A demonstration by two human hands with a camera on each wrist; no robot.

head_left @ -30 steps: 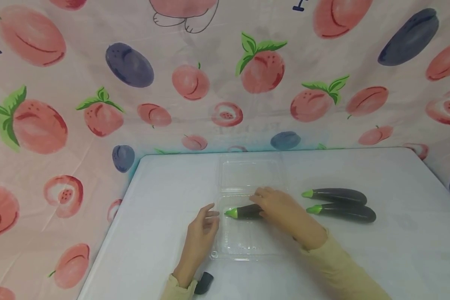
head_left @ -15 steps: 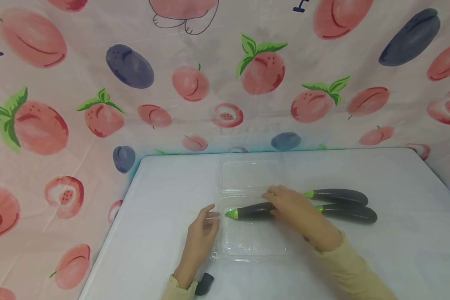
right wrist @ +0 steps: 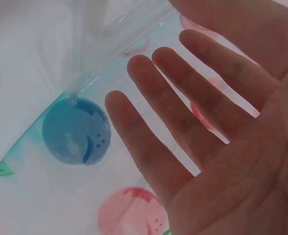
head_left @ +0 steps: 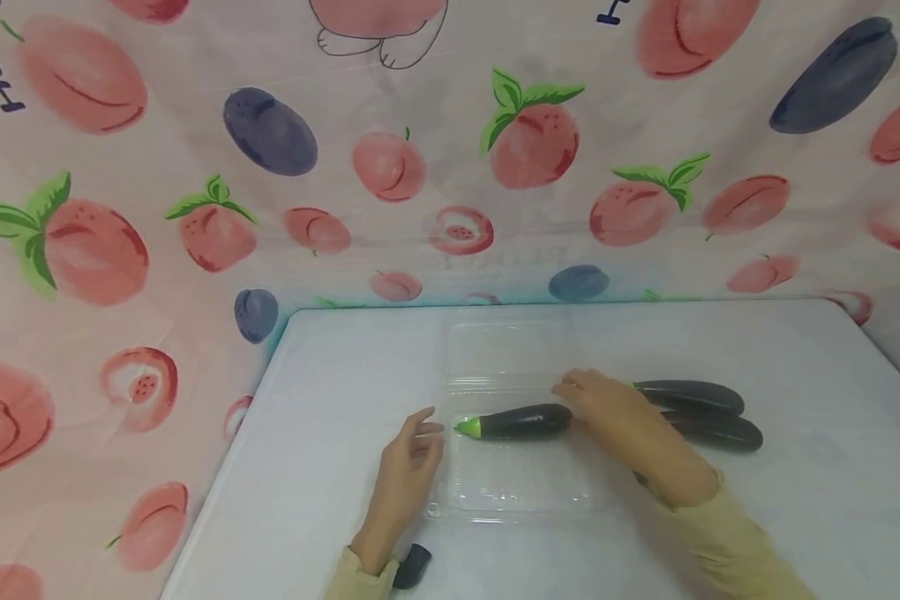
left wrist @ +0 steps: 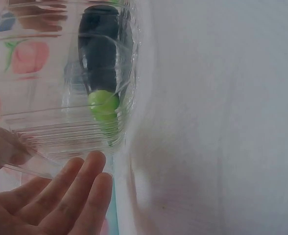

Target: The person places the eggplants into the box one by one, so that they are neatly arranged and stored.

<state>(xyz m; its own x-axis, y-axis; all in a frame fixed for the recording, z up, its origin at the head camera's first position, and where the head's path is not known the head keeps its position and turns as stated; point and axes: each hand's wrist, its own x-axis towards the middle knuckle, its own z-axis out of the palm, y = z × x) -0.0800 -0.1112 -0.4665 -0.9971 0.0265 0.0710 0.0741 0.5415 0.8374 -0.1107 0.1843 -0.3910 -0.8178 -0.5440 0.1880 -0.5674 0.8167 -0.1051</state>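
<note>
A dark eggplant (head_left: 527,422) with a green stem end lies crosswise in the base of a clear plastic clamshell container (head_left: 521,492), whose lid (head_left: 506,346) is folded back flat behind it. My left hand (head_left: 407,458) is at the container's left edge, fingers loosely extended; in the left wrist view its fingertips (left wrist: 96,159) are right at the ridged plastic wall, near the green stem. My right hand (head_left: 618,421) hovers by the eggplant's rounded end, at the container's right side. The right wrist view shows its fingers (right wrist: 149,149) straight and spread, holding nothing.
Two more eggplants (head_left: 690,397) lie side by side on the white table (head_left: 817,500), right of the container, partly covered by my right hand. A fruit-print cloth (head_left: 420,100) hangs behind the table. A small black object (head_left: 412,567) is at my left wrist.
My right hand has let go of the eggplant in the container and moved right, uncovering it fully. My left hand stays at the container's left edge. The view has shifted slightly.
</note>
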